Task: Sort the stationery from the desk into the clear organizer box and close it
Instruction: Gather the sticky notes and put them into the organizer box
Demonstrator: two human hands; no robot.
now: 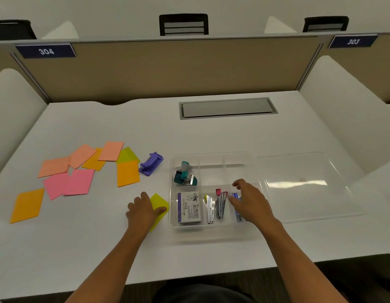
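The clear organizer box (174, 224) sits open at the desk's front centre, its clear lid (307, 184) lying flat to the right. Inside are teal stampers (185, 174), a white printed box (189, 207), two staple removers (215, 205) and a blue item (237, 213) partly hidden by my right hand. My right hand (248, 200) hovers over the box's front right compartment with fingers loosely spread. My left hand (143, 209) rests on a yellow sticky note (160, 201) just left of the box, thumb on top of it. A purple hole punch (150, 164) lies beyond.
Several sticky notes, orange (127, 173), pink (69, 182) and peach (111, 150), are scattered over the left half of the desk. A grey cable hatch (227, 108) is set into the desk's far side. Beige partitions (167, 68) wall the desk.
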